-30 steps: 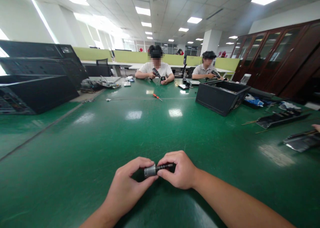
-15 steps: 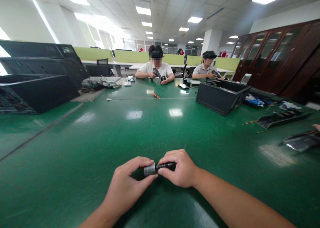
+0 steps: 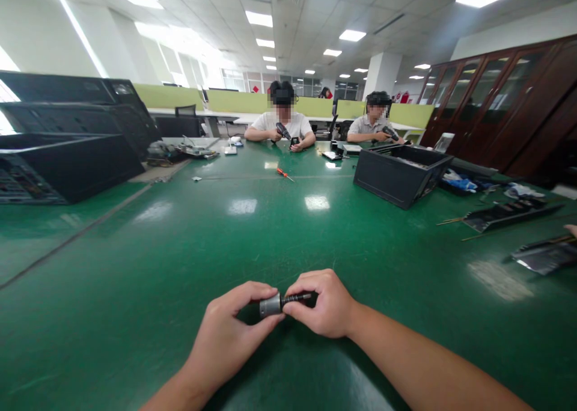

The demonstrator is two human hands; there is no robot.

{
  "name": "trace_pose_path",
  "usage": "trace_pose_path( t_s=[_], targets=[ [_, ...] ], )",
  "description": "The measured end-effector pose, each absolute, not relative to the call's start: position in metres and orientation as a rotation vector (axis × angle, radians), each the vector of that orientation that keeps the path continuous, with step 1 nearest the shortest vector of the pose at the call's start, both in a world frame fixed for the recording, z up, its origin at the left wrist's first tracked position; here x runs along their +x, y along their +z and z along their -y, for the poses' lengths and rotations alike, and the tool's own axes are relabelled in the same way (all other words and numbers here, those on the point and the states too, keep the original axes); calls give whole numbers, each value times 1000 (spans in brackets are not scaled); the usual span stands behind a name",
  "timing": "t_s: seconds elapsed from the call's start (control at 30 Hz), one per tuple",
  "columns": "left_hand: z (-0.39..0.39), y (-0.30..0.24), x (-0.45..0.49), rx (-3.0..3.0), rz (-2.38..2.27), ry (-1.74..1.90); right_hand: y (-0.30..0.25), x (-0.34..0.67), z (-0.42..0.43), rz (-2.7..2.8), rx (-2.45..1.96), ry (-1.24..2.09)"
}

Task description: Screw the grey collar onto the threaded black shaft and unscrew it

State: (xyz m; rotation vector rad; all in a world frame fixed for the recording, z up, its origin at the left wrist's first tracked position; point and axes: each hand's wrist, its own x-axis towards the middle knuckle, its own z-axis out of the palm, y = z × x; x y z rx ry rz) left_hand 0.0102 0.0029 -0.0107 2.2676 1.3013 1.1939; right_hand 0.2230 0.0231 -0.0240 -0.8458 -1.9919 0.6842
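A small silver-grey cylinder, like a small motor (image 3: 270, 306), lies on its side between the thumb and fingers of my left hand (image 3: 229, 330). From its right end runs a dark ribbed shaft (image 3: 301, 298) that looks like a worm screw. My right hand (image 3: 331, 306) pinches this shaft close to the cylinder, thumb below and fingers above. Both hands are closed and nearly touch, low over the front of the green table (image 3: 193, 237). The fingers partly cover where shaft and cylinder meet.
An orange screwdriver (image 3: 283, 174) lies farther back. Black computer cases stand at left (image 3: 99, 164) and right (image 3: 392, 176). Metal parts (image 3: 509, 214) lie at right, near another person's hand (image 3: 571, 229). Across the table, two people (image 3: 283, 125) hold power drills.
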Motion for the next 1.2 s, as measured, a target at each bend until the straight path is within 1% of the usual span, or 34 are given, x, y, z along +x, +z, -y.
trace_pose_path(
  t_s=[0.9,1.2],
  targets=[
    [-3,-11,9,2293,-1256,1291,-21,223,-23,1956,-820,652],
    [-4,-11,8,2303,-1263,1274,-21,223,-23,1938,-833,652]
  ],
)
